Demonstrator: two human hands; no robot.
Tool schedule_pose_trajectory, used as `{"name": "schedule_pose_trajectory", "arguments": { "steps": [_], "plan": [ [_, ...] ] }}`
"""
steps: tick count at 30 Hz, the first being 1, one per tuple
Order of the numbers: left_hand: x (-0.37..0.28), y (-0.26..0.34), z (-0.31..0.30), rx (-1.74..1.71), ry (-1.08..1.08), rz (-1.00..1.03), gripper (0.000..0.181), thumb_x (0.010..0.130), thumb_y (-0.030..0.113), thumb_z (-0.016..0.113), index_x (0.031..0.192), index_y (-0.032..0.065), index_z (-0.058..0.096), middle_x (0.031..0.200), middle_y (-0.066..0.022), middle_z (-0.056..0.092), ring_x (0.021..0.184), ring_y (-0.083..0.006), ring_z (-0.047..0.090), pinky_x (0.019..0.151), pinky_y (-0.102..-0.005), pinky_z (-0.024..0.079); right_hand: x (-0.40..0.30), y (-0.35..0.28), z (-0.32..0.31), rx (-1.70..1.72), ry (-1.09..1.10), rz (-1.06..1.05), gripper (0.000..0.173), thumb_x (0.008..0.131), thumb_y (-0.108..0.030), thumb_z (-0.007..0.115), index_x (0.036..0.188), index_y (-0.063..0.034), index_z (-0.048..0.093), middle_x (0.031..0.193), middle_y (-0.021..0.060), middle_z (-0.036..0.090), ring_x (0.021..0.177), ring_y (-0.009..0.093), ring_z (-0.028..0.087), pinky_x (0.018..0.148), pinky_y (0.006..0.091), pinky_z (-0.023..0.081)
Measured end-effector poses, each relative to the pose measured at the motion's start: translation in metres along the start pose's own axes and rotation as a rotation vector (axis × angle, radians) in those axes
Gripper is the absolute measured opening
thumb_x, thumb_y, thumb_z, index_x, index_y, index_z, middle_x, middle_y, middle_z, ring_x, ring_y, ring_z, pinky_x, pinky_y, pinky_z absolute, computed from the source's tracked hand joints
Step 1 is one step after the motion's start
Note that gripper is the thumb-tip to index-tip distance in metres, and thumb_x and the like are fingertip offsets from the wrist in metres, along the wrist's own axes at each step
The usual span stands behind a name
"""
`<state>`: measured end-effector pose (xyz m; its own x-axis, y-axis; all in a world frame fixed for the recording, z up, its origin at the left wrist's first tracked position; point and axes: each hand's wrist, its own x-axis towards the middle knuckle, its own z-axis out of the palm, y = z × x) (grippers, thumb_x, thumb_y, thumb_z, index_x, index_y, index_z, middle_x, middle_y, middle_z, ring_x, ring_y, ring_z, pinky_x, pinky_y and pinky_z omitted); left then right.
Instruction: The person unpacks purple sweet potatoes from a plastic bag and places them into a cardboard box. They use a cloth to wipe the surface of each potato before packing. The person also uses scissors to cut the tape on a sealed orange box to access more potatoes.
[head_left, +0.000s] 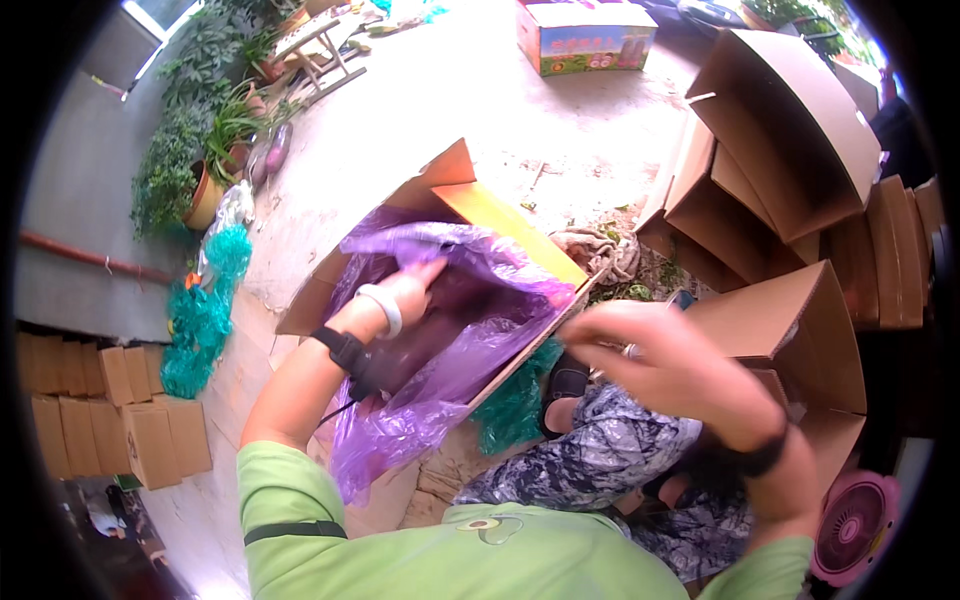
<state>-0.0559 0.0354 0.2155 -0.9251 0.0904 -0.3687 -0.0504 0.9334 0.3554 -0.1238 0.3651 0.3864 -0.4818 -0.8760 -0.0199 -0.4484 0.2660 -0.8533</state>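
An open cardboard box (304, 304) stands before me, lined with a purple plastic bag (480, 352) whose mouth gapes and whose edges spill over the rim. Over the bag's opening is my left hand (409, 296), its fingers blurred against the far fold of film; whether they pinch it cannot be told. Dark, blurred contents lie inside the bag, too unclear to name. My right hand (645, 352) hovers above my leg, just right of the box's near edge. Its fingers are bent and blurred by motion, and nothing shows plainly between them.
Several open cardboard boxes (780, 142) are stacked at the right, with another open box (817, 337) below. Green plastic film (514, 401) lies by my foot. A pink fan (851, 529) stands lower right. Potted plants (202, 195) and folded cartons (150, 439) line the left side.
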Motion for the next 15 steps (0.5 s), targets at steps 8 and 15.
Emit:
{"name": "schedule_pose_trajectory", "arguments": {
  "steps": [8,15],
  "plan": [
    [0.002,0.018,-0.057,-0.172,0.225,0.092,0.063,0.080,0.002,0.054,0.138,0.0080,0.031,0.132,-0.0225,0.040,0.124,-0.0357,0.038,0.105,-0.0374,0.031,0.089,0.084,0.157,-0.598,-0.536,0.219,0.030,0.079,-0.033,0.058,0.100,-0.0130,0.066,0.100,0.0078,0.064,0.096,0.029,0.058,0.084,0.0548,0.040],
    [-0.005,-0.014,-0.054,-0.401,0.299,0.178,0.054,0.080,0.002,0.054,0.132,0.0070,0.042,0.133,-0.0165,0.042,0.124,-0.0282,0.040,0.106,-0.0343,0.029,0.048,0.068,0.112,-0.447,-0.810,0.155,0.035,0.081,-0.042,0.056,0.108,-0.0206,0.065,0.110,0.0042,0.063,0.105,0.030,0.056,0.094,0.0680,0.023]
  ]
}}
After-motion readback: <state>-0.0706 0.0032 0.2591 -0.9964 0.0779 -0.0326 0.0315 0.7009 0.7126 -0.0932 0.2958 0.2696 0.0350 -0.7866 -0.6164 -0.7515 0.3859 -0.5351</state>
